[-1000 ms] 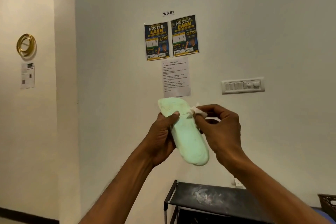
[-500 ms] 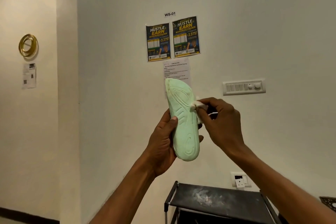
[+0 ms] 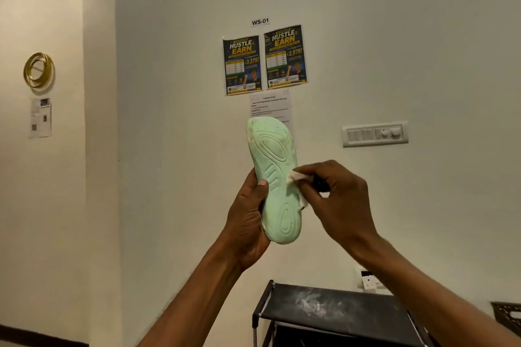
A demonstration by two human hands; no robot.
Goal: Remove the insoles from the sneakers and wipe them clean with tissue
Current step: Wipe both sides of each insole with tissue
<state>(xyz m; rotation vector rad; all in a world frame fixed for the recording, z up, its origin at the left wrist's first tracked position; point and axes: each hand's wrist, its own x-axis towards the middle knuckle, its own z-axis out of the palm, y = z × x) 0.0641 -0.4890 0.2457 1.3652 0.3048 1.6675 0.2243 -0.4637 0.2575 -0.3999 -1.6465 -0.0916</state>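
A pale green insole (image 3: 275, 175) stands nearly upright in front of the wall, its ribbed underside toward me, toe end up. My left hand (image 3: 248, 217) grips its lower left edge, thumb on the ribbed face. My right hand (image 3: 338, 200) pinches a small wad of white tissue (image 3: 296, 177) and presses it against the insole's right edge at mid-length. A bit of tissue also shows lower, beside the heel part. No sneakers are in view.
A black shoe rack (image 3: 332, 310) with a dusty top shelf stands below my hands against the wall. A dark basket corner (image 3: 507, 315) sits at the right edge. Posters (image 3: 265, 60), a switch panel (image 3: 375, 134) and a socket (image 3: 369, 280) are on the wall.
The insole has turned from tilted to nearly upright, ribbed side facing me. My right hand with the tissue has slid down from the toe end to the middle of the insole.
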